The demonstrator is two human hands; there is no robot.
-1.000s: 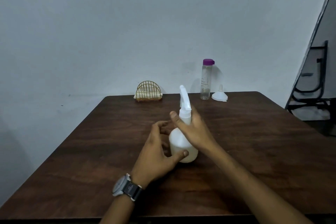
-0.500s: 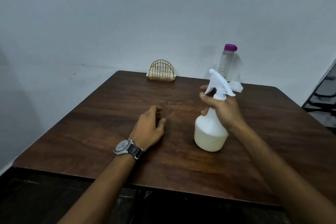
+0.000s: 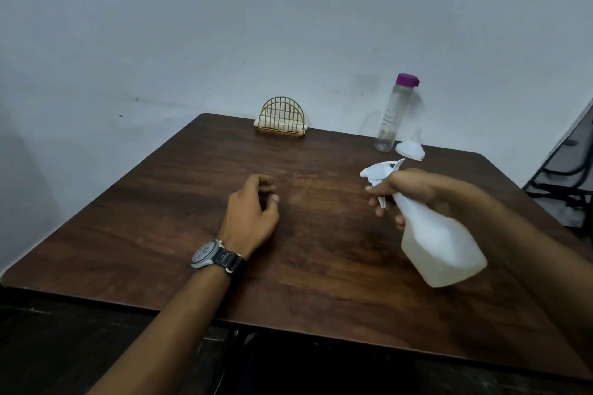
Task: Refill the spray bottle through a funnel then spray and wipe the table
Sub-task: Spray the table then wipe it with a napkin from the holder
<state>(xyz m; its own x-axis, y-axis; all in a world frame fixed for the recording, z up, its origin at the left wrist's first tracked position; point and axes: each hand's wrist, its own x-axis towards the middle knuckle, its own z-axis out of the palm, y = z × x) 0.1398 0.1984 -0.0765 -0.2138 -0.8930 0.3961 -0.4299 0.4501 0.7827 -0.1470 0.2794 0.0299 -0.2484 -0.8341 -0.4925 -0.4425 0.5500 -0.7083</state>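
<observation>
Over the right side of the table (image 3: 192,234), the right hand (image 3: 414,189) grips the white spray bottle (image 3: 442,247) by its neck. The bottle is tilted, nozzle pointing left, fingers (image 3: 377,191) curled at the trigger. The left hand (image 3: 250,212) rests on the wood, fingers loosely curled, holding nothing. Along the far edge stand a purple-capped bottle (image 3: 390,119), a funnel (image 3: 410,147) just beside it, and a wire napkin holder (image 3: 282,119).

A plain room, likely in a home: a dark wooden counter (image 3: 199,234) against a bare grey-white wall (image 3: 224,26), with a gold wire napkin holder (image 3: 282,117).
</observation>
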